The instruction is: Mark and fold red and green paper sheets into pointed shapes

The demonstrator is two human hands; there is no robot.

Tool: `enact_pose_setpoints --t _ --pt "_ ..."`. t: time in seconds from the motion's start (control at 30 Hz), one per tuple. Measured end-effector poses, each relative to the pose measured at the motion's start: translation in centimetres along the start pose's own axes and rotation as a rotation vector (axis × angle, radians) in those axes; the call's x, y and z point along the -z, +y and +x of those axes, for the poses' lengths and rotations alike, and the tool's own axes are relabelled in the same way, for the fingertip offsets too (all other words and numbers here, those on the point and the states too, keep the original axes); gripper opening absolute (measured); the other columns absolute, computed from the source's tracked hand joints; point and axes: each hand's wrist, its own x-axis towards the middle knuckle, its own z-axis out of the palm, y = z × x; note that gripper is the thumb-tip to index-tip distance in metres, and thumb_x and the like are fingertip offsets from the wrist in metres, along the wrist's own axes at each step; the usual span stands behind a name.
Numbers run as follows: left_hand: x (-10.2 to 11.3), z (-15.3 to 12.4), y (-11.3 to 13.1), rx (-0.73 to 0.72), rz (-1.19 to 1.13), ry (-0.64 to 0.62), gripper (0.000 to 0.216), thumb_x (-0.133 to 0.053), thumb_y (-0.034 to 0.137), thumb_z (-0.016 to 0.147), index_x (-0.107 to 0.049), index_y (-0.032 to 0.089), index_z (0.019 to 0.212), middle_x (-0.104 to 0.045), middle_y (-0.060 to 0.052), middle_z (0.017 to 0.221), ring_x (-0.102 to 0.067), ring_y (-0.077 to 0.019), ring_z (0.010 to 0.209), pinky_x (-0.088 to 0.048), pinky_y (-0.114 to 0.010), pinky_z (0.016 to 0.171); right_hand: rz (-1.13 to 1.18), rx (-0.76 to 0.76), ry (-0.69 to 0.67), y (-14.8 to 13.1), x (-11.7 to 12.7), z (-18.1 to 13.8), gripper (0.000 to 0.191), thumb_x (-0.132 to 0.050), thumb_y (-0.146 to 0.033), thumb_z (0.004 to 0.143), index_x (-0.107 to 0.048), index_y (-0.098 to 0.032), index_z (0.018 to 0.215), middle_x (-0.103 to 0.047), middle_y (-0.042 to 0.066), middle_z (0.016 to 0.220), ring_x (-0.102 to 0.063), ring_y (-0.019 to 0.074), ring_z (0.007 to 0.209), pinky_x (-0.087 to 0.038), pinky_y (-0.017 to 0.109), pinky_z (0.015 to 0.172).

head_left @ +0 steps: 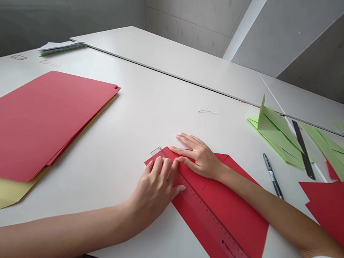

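The desk [145, 103] is white and smooth, and a dark thin line runs across it where two parts meet. Behind it is a dark gray wall [46, 19]. To the right of that are big gray tiles [184, 6], and a pale strip [252, 15] slants past them.

Both hands are near the front of the desk, close together, on a red paper [233, 200]. A clear ruler [207, 210] lies along it, and one end sticks out past the top edge. The left hand [157, 185] has bent fingers resting on the paper and ruler; I can't tell if it is pinching them. The right hand [201, 158] is spread out flat, with its finger and thumb tips near the left one's.

The ruler has little marks and a dark logo with words near the bottom, but they are too small to read. A red box [19, 57] is marked on the desk far to the left, and its writing is too tiny too. The pen [273, 176] has a pale label I can't read.

Big red sheets [52, 120] lie on yellow sheets [4, 193] at the left. Green folded paper [279, 135] and a dark ruler [303, 148] sit at the right.
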Motion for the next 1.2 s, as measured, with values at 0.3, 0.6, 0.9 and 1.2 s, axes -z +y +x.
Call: enact_pose_setpoints --t 0.3,0.6,0.9,1.2 --pt "-0.5 0.3 -0.4 -0.050 0.030 0.109 0.046 -0.057 0.047 0.089 -0.071 0.005 0.101 -0.062 -0.015 0.085 -0.058 -0.0250 0.076 -0.052 -0.035 0.063 -0.061 -0.024 -0.096 -0.4 0.0 1.4 0.041 -0.042 -0.043 0.100 -0.051 -0.031 0.138 -0.033 0.006 0.156 -0.023 0.0227 0.146 -0.025 0.048 0.117" --pt "-0.4 1.3 -2.5 -0.225 0.010 0.153 0.033 -0.041 0.021 0.095 -0.068 0.009 0.108 -0.064 -0.017 0.094 -0.061 -0.0327 0.091 -0.055 -0.040 0.063 -0.151 -0.130 0.111 -3.2 2.6 -3.6 0.047 -0.043 -0.038 0.100 -0.050 -0.011 0.138 -0.050 0.015 0.144 -0.037 0.0239 0.140 -0.030 0.044 0.117" --pt "-2.1 0.5 -5.7 -0.149 -0.265 0.065 0.053 -0.031 0.029 0.097 -0.027 0.021 0.149 -0.052 -0.015 0.136 -0.051 -0.0373 0.123 -0.053 -0.054 0.088 -0.174 -0.483 0.358 -2.4 3.6 -12.1 0.031 -0.047 -0.020 0.096 -0.065 -0.014 0.120 -0.067 0.012 0.120 -0.059 0.0231 0.117 -0.053 0.040 0.099" --pt "-2.8 1.4 -5.5 -0.119 -0.363 0.019 0.060 -0.029 0.030 0.096 -0.012 0.030 0.154 -0.038 -0.015 0.150 -0.044 -0.0386 0.132 -0.053 -0.053 0.090 -0.108 -0.569 0.123 -2.1 3.7 -11.6 0.044 -0.039 -0.031 0.101 -0.047 -0.020 0.142 -0.039 0.010 0.152 -0.029 0.0257 0.144 -0.035 0.049 0.114"
